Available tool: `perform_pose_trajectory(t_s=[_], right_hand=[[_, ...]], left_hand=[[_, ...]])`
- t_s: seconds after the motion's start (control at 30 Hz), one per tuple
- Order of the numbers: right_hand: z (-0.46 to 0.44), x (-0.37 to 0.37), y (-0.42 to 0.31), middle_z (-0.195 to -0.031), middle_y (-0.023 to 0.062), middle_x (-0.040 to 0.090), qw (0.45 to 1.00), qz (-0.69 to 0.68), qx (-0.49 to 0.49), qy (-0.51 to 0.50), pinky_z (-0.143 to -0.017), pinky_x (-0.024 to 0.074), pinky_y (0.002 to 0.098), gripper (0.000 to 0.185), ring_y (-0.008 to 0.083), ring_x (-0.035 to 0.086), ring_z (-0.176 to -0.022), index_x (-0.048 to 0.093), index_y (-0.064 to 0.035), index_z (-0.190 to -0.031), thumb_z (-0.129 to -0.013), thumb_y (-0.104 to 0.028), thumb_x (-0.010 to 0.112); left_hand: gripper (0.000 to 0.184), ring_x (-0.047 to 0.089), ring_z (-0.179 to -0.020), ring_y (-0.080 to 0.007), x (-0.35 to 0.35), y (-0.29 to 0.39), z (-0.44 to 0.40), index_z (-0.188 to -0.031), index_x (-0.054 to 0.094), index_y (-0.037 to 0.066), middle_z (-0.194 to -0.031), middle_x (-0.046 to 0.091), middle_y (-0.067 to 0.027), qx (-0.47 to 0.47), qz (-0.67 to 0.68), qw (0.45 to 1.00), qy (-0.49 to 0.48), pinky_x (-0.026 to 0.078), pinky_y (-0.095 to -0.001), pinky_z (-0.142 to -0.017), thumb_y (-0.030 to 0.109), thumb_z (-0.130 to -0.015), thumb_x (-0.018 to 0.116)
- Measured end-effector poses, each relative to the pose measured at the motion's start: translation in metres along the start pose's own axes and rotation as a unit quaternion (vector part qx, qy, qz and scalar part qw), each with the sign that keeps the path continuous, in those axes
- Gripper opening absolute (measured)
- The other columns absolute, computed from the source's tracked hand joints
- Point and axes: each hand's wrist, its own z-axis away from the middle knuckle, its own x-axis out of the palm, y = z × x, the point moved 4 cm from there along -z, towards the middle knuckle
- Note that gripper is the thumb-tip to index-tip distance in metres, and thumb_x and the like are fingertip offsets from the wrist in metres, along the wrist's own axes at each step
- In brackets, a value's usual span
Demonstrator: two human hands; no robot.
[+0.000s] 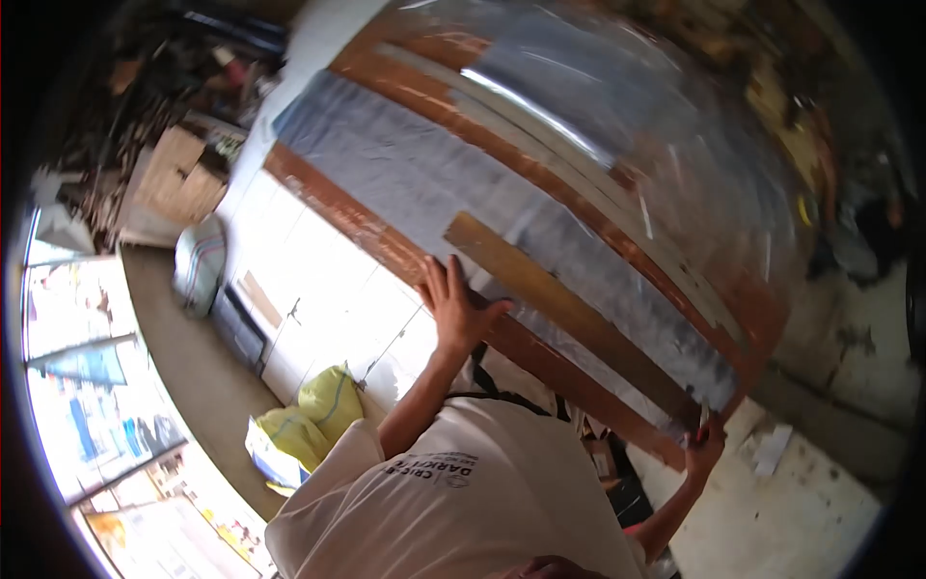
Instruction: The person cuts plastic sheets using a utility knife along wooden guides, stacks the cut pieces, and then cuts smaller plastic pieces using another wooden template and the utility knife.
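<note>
A large panel with a brown frame (333, 212) and a grey, cloth-like covering (386, 135) lies in front of me. My left hand (461, 307) rests on its near brown edge, thumb and fingers spread apart. Close to that hand begins a long, flat brown wooden strip (569, 314), which runs over the grey covering toward the right corner. There my right hand (707, 446) is closed around a small tool with red and pale parts (703, 418), at the end of the strip. Its exact kind is too small to make out.
Clear plastic sheeting (617, 96) covers the panel's far side. Yellow sacks (323, 405), a dark case (238, 328) and a pale striped sack (201, 265) stand on the left. Scrap wood and a cardboard piece (178, 179) are piled at the upper left.
</note>
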Motion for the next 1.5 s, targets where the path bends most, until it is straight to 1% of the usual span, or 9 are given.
perform_pose_trajectory(t_s=[0.2,0.23,0.47,0.53,0.67,0.8,0.87,1.0,1.5], right_hand=[[-0.013,-0.003,-0.046,-0.130,0.0214,0.062,0.982,-0.080,0.141,-0.093,-0.092,0.0549,0.0426,0.081,0.0347,0.063,-0.115,0.058,-0.0002,-0.136,-0.059,0.008,0.081],[-0.014,0.009,-0.037,-0.122,0.0208,0.064,0.998,-0.046,0.020,-0.040,-0.092,0.0538,0.0412,0.080,0.0340,0.063,-0.111,0.058,0.0011,-0.135,-0.059,0.005,0.082],[-0.035,0.007,-0.118,-0.091,0.0111,0.062,0.995,0.013,-0.097,-0.017,-0.080,0.0503,0.0423,0.071,0.0271,0.062,-0.088,0.060,-0.0024,-0.130,-0.062,-0.004,0.080],[-0.042,-0.005,-0.142,-0.093,0.0137,0.063,0.990,-0.026,0.046,-0.130,-0.081,0.0494,0.0448,0.062,0.0301,0.063,-0.090,0.061,-0.0035,-0.126,-0.066,-0.005,0.077],[-0.050,-0.011,-0.173,-0.118,0.0156,0.064,0.972,0.206,-0.114,-0.013,-0.079,0.0545,0.0460,0.049,0.0329,0.067,-0.102,0.063,-0.0078,-0.123,-0.074,-0.002,0.072],[-0.060,-0.006,-0.209,-0.126,0.0113,0.061,0.990,0.042,-0.124,-0.057,-0.081,0.0571,0.0432,0.049,0.0305,0.068,-0.101,0.063,-0.0100,-0.124,-0.076,-0.004,0.073],[-0.064,0.002,-0.213,-0.131,0.0083,0.059,0.988,-0.009,-0.111,-0.111,-0.080,0.0579,0.0417,0.050,0.0300,0.069,-0.098,0.063,-0.0115,-0.125,-0.076,-0.007,0.075],[-0.064,0.001,-0.211,-0.130,0.0064,0.060,0.982,-0.001,-0.166,-0.089,-0.076,0.0587,0.0408,0.052,0.0294,0.070,-0.092,0.063,-0.0123,-0.125,-0.075,-0.010,0.077],[-0.043,-0.028,-0.119,-0.127,0.0077,0.063,0.985,-0.039,-0.102,-0.136,-0.083,0.0588,0.0370,0.057,0.0252,0.073,-0.095,0.066,-0.0085,-0.126,-0.071,-0.005,0.080]], left_hand=[[0.135,0.002,-0.156,-0.0429,-0.014,-0.014,-0.033,-0.160,0.019,0.004,-0.166,0.008,-0.0297,-0.055,-0.014,0.997,-0.044,0.000,-0.0638,-0.120,0.070,-0.061,0.083],[0.136,0.003,-0.156,-0.0410,-0.017,-0.019,-0.041,-0.160,0.020,0.004,-0.166,0.009,-0.0282,-0.063,-0.015,0.997,-0.046,0.001,-0.0641,-0.120,0.071,-0.060,0.083],[0.133,0.003,-0.156,-0.0398,-0.038,-0.036,-0.086,-0.160,0.021,0.005,-0.166,0.009,-0.0285,-0.069,-0.048,0.995,-0.058,0.000,-0.0625,-0.120,0.069,-0.061,0.083],[0.131,0.002,-0.156,-0.0405,-0.036,-0.036,-0.086,-0.160,0.023,0.005,-0.166,0.010,-0.0293,-0.075,-0.039,0.995,-0.059,-0.001,-0.0609,-0.121,0.063,-0.062,0.086],[0.135,0.003,-0.156,-0.0417,-0.045,-0.020,-0.088,-0.161,0.013,0.003,-0.165,0.009,-0.0314,-0.069,-0.051,0.995,-0.040,0.004,-0.0601,-0.121,0.055,-0.063,0.090],[0.128,0.010,-0.154,-0.0449,-0.045,-0.015,-0.109,-0.160,0.011,0.001,-0.164,0.011,-0.0318,0.057,0.046,0.997,0.002,0.010,-0.0560,-0.122,0.048,-0.069,0.088],[0.113,0.018,-0.151,-0.0468,-0.040,-0.025,-0.132,-0.159,0.018,-0.001,-0.163,0.016,-0.0322,0.040,0.176,0.983,0.028,0.017,-0.0555,-0.122,0.053,-0.080,0.079],[0.089,0.044,-0.136,-0.0423,-0.025,-0.051,-0.161,-0.148,0.044,0.004,-0.146,0.047,-0.0230,0.065,0.051,0.995,0.061,0.030,-0.0546,-0.114,0.057,-0.083,0.074],[0.075,0.020,-0.154,-0.0331,0.012,0.032,-0.064,-0.153,0.040,0.016,-0.162,0.031,-0.0127,0.073,-0.088,0.992,0.045,0.000,-0.0688,-0.117,0.054,-0.093,0.063]])
